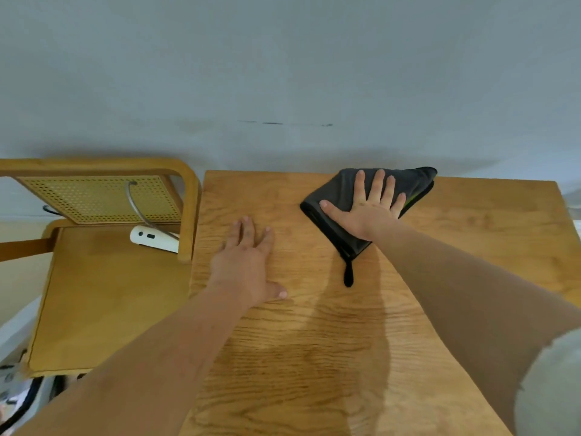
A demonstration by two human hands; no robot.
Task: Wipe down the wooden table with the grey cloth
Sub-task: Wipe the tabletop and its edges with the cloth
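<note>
Two bare hands lie flat on the wooden table (330, 357), with a wooden chair (103, 297) off at nine o'clock holding a white device (154, 239). The left hand (248, 265) rests palm down near the table's middle, fingers together, gripping nothing. At one o'clock from it, the right hand (367, 206) presses the folded grey cloth (342, 196) against the table's far edge, fingers spread.

A wooden chair (103, 297) with a cane back stood by a grey wall (283, 73); a white device (154, 239) lay on its seat.
</note>
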